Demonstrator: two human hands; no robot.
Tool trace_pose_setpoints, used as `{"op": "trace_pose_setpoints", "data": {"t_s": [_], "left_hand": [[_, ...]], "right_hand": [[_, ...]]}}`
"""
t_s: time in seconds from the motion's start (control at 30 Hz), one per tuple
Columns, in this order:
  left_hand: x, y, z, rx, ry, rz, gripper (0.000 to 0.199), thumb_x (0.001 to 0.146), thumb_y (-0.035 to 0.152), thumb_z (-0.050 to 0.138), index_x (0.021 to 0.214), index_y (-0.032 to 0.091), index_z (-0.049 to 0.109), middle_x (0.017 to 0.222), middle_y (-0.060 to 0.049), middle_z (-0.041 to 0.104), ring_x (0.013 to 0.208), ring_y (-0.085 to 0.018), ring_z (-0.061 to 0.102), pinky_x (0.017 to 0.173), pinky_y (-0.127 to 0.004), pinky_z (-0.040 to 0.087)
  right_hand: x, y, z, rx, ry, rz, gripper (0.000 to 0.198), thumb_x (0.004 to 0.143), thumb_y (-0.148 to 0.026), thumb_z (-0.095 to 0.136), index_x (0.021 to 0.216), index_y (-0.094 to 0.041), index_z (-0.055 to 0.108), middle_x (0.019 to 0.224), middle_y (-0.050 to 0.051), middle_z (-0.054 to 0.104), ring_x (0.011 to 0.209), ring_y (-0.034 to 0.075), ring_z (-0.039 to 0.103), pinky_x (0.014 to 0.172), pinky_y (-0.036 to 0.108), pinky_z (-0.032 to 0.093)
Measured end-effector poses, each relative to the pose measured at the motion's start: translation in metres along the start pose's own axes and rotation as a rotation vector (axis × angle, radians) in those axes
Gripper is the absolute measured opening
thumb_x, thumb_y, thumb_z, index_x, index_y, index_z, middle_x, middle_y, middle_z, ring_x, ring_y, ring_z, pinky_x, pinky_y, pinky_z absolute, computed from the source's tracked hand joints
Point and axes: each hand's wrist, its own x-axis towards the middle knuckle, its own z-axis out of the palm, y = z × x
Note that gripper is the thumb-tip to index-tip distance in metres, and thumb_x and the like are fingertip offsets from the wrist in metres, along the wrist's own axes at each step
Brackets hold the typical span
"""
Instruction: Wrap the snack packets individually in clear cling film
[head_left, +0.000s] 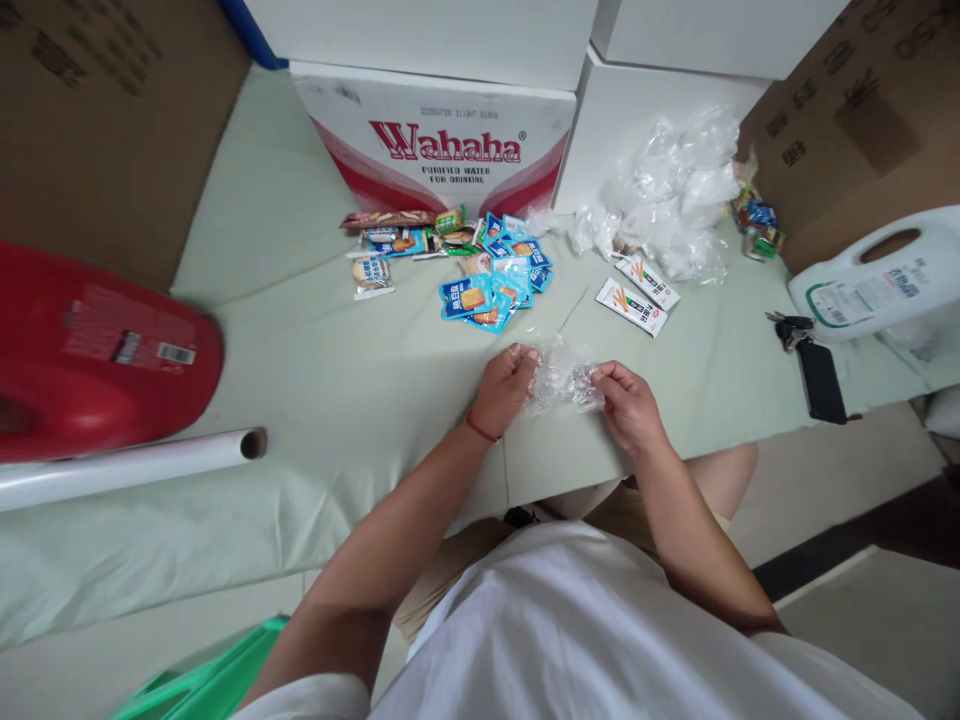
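Fingers of the left hand (507,388) and right hand (631,408) are pinching plastic (562,374) near the front edge of the table (322,370).

Tabletop covering (300,350): matt, creased, cloth-like. Held film (561,380), near the front edge: clear, glossy, crinkled plastic. Red jug (142,365): smooth, glossy plastic. Wahaha carton (450,150): smooth, printed cardboard. Blue sachets (465,298): glossy film. White bottle (877,285): smooth plastic.
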Motion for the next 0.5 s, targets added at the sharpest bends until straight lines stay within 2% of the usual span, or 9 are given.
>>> {"op": "trace_pose_setpoints", "data": {"t_s": [0.07,0.13,0.17,0.23,0.33,0.43,0.5], "left_hand": [[-0.002,0.001,0.0,0.08,0.083,0.059,0.041,0.097,0.06,0.063,0.081,0.022,0.058,0.058,0.006,0.045,0.052,-0.011,0.041,0.053,-0.028,0.033],[-0.005,0.001,0.002,0.149,0.17,0.124,0.04,0.099,0.059,0.061,0.081,0.023,0.058,0.058,0.006,0.044,0.055,-0.012,0.042,0.057,-0.029,0.033],[-0.005,0.0,0.002,0.171,0.198,0.144,0.041,0.1,0.058,0.059,0.081,0.023,0.058,0.058,0.006,0.044,0.057,-0.013,0.042,0.058,-0.029,0.034],[-0.007,-0.001,0.004,0.178,0.219,0.16,0.042,0.102,0.06,0.054,0.083,0.023,0.058,0.057,0.006,0.045,0.057,-0.013,0.042,0.06,-0.03,0.034],[-0.008,-0.002,0.004,0.164,0.202,0.179,0.046,0.102,0.064,0.05,0.083,0.023,0.059,0.056,0.006,0.045,0.055,-0.013,0.042,0.059,-0.029,0.035],[-0.007,-0.001,0.002,0.143,0.203,0.199,0.052,0.1,0.069,0.052,0.08,0.022,0.06,0.057,0.005,0.045,0.055,-0.013,0.041,0.057,-0.028,0.034],[-0.003,0.001,0.0,0.07,0.227,0.184,0.056,0.098,0.073,0.053,0.078,0.021,0.061,0.056,0.005,0.044,0.053,-0.012,0.04,0.053,-0.027,0.033]], "right_hand": [[-0.001,0.001,-0.001,-0.091,0.155,-0.096,0.027,0.075,-0.04,0.082,0.086,-0.023,0.064,0.075,-0.003,0.058,0.065,0.013,0.047,0.062,0.028,0.038],[-0.007,-0.002,0.0,-0.184,0.261,-0.218,0.024,0.081,-0.04,0.079,0.091,-0.024,0.064,0.075,-0.003,0.057,0.064,0.013,0.046,0.062,0.028,0.038],[-0.01,-0.003,0.002,-0.233,0.252,-0.256,0.021,0.085,-0.041,0.076,0.091,-0.025,0.065,0.074,-0.003,0.057,0.064,0.014,0.046,0.062,0.028,0.038],[-0.015,-0.004,0.011,-0.335,0.141,-0.257,0.022,0.09,-0.046,0.071,0.093,-0.025,0.068,0.073,-0.002,0.06,0.064,0.015,0.048,0.063,0.029,0.039],[-0.015,0.002,0.03,-0.429,-0.023,-0.14,0.035,0.083,-0.053,0.078,0.101,-0.024,0.072,0.078,0.0,0.067,0.065,0.015,0.051,0.063,0.029,0.041],[-0.009,0.008,0.042,-0.314,-0.061,-0.039,0.039,0.077,-0.056,0.081,0.09,-0.021,0.072,0.069,-0.003,0.061,0.06,0.012,0.046,0.058,0.027,0.036],[-0.005,0.004,0.04,-0.169,-0.031,-0.022,0.039,0.076,-0.057,0.081,0.083,-0.02,0.07,0.062,-0.004,0.054,0.057,0.01,0.041,0.054,0.025,0.032]]}}
